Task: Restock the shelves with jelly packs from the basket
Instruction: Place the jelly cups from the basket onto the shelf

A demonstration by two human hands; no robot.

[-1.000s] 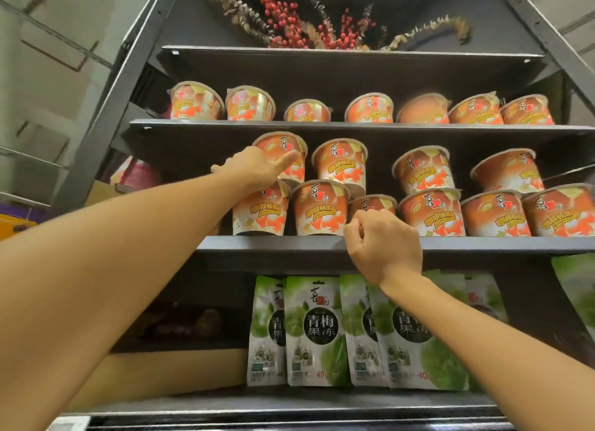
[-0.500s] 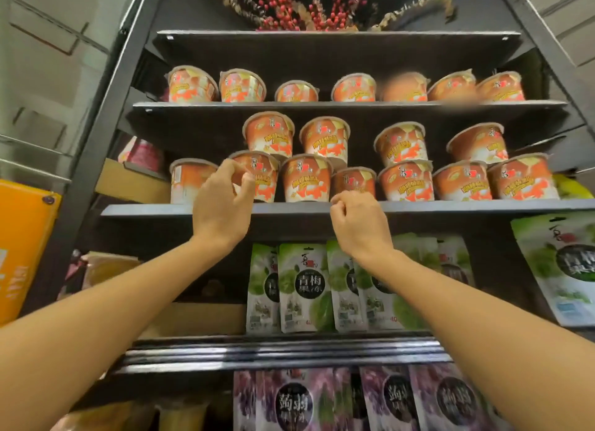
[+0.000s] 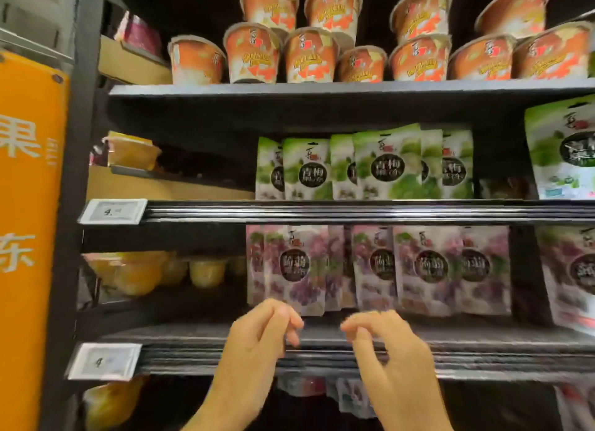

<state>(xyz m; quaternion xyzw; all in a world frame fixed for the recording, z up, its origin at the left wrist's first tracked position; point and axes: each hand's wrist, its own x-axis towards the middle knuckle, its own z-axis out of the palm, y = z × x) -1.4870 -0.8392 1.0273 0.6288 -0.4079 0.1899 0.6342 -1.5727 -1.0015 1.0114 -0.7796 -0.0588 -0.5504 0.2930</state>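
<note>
Orange jelly cups (image 3: 306,57) stand stacked in two layers on the upper shelf (image 3: 322,89). Green jelly pouches (image 3: 383,166) hang on the shelf below, and purple jelly pouches (image 3: 418,266) hang one level lower. My left hand (image 3: 254,350) and my right hand (image 3: 389,353) hover side by side in front of the lower shelf edge (image 3: 483,353), under the purple pouches. Both hold nothing, with fingers loosely curled and blurred. No basket is in view.
An orange sign panel (image 3: 29,205) runs down the left beside the dark shelf upright (image 3: 77,173). Yellow jelly tubs (image 3: 145,272) sit left of the purple pouches. Price tags (image 3: 112,211) are clipped to the shelf rails. More pouches hang at the right edge (image 3: 563,150).
Both hands have come down from the jelly cup shelf to the lower shelf edge. The view has tilted downward, so the top shelves and the dried berry decoration are out of sight.
</note>
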